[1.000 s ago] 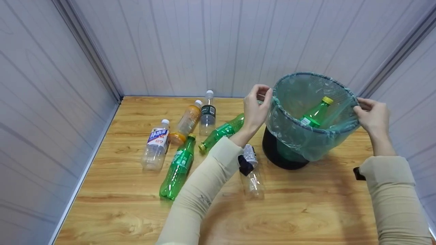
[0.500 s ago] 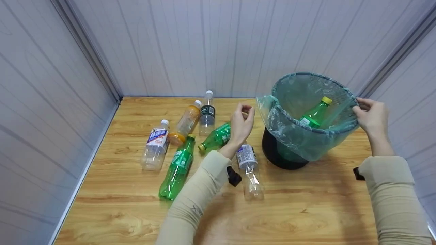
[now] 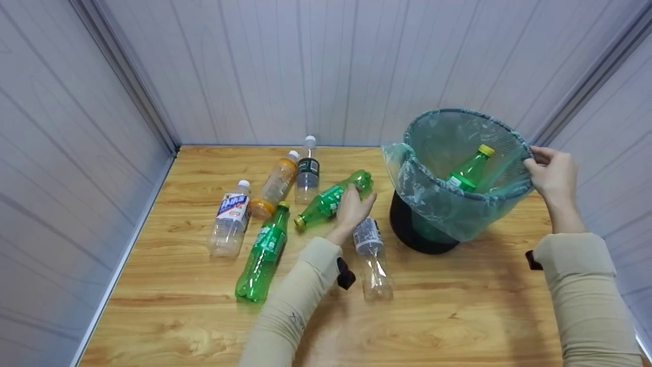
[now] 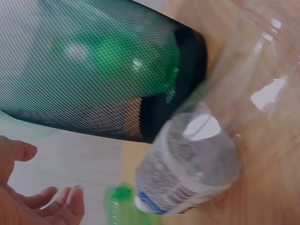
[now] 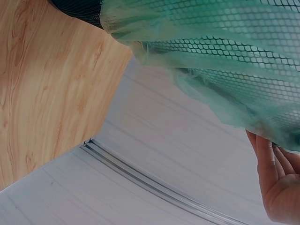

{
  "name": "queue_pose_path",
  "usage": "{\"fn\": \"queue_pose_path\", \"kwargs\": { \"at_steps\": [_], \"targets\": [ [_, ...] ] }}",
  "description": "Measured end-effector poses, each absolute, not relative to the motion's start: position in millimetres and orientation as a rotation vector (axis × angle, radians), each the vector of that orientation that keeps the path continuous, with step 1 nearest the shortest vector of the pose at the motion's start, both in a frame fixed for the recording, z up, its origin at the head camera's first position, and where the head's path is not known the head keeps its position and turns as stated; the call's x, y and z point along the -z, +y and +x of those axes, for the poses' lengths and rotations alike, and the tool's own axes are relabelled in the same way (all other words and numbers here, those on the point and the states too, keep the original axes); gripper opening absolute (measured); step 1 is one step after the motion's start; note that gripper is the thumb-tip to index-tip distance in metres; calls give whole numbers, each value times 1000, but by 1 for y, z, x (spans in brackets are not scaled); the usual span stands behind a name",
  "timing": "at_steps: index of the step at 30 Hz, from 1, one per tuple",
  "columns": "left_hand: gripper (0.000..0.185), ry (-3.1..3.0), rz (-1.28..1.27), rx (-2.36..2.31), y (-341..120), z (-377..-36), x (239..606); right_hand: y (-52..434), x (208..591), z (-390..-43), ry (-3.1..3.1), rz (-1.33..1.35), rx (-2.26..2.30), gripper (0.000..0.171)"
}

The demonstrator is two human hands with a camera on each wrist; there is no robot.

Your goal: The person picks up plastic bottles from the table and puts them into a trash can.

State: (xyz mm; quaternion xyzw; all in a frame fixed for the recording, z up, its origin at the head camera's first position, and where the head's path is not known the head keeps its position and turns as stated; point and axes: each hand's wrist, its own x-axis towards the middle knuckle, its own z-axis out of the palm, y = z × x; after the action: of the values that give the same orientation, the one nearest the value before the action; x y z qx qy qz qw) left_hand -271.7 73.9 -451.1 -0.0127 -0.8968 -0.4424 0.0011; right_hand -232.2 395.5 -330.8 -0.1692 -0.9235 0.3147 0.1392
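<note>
- Head view: the left hand (image 3: pixel 352 210) is over the middle green bottle (image 3: pixel 318 208), thumb apart from the fingers; whether it touches the bottle cannot be told, since the hand covers part of it.
- Also here, the bin (image 3: pixel 425 238) is between two and three o'clock from that hand. The right hand (image 3: pixel 556 176) is at three o'clock on its rim, fingers pinching the liner (image 3: pixel 461 219), which hangs loose at nine o'clock.
- By the look of things, little is done: the yellow-capped bottle (image 3: pixel 467 173) is inside the bin, tilted, its base hidden. Six lie on the table (image 3: pixel 458 329): the middle green bottle, the clear bottle (image 3: pixel 370 242) at five o'clock from the left hand, the lower green bottle (image 3: pixel 264 255) at eight, the white-labelled bottle (image 3: pixel 232 216) at nine, the orange bottle (image 3: pixel 277 184) and the dark-labelled bottle (image 3: pixel 307 173) around ten.
- Left wrist view: at eight o'clock the left hand, partly cut off, has nothing between its parted fingers. Mesh blurs the bin's contents; the bottom edge crops a green bottle near half past six.
- Right wrist view: at four o'clock the right hand grips the liner's edge; its fingertips are hidden, so whether it also clasps the rim is unclear.
</note>
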Motion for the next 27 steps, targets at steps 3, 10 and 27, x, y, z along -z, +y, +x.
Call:
{"fn": "queue_pose_path", "kwargs": {
  "at_steps": [3,10,27],
  "targets": [
    [45,-2888,11,1358,74,-270,460,395,331,-232,-2664,-501,-920,42],
    [66,-3054,128,1259,75,-268,476,396,332,-232,-2663,-499,-905,42],
    [65,-3162,14,1249,79,-260,495,394,331,-232,-2652,-516,-907,41]
  ]
}}
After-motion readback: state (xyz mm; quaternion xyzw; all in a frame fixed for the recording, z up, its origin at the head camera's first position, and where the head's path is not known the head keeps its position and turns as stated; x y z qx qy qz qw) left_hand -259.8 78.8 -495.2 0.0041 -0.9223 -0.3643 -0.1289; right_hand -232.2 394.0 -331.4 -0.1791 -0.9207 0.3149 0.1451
